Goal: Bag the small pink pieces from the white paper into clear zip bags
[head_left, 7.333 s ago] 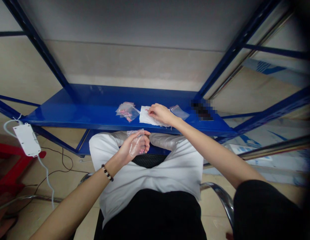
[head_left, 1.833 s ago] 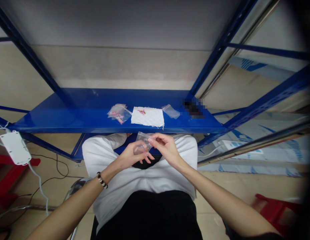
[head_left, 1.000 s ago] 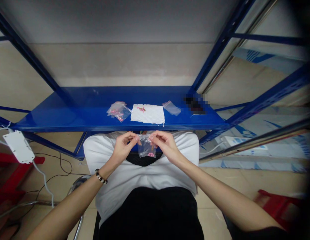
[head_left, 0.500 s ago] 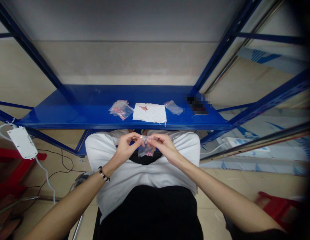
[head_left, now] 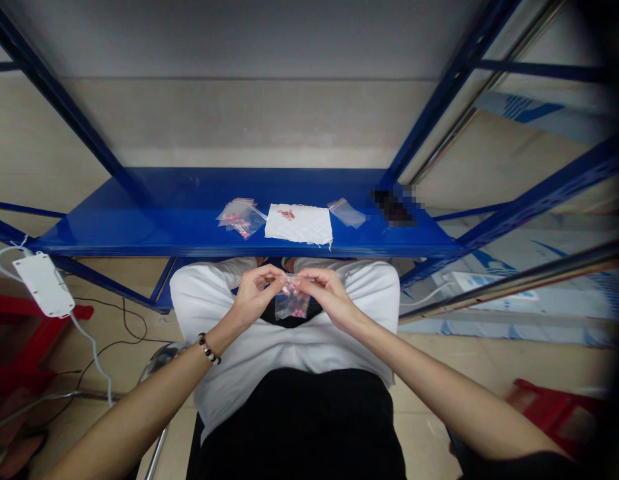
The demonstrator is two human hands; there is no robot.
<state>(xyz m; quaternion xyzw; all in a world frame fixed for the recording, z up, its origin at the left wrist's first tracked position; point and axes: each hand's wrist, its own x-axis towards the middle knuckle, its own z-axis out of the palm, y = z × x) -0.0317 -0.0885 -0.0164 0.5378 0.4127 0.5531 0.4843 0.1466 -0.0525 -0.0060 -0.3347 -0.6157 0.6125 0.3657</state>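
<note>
Above my lap, a small clear plastic bag point(head_left: 291, 304) with a few pink pieces at its bottom hangs between my two hands. My left hand point(head_left: 256, 290) pinches its upper left edge, thumb against fingers. On the other side my right hand point(head_left: 329, 293) pinches the upper right edge in the same way. Beyond them, on the blue shelf point(head_left: 179, 200), lies a white cloth point(head_left: 299, 230) bearing a little heap of small pink and brownish pieces point(head_left: 287, 214). To its left is a pile of clear bags point(head_left: 239, 217) with pink pieces in them.
Flat clear bags point(head_left: 348, 213) lie right of the cloth, and a dark, pixelated object point(head_left: 393, 208) sits farther right. A white power strip point(head_left: 44, 285) hangs at the shelf's left post. Red stools point(head_left: 34, 340) stand on the floor at either side.
The bag's top edge, held taut and straight before, now looks looser and more crumpled between my fingers. Both hands stay in nearly the same place.
</note>
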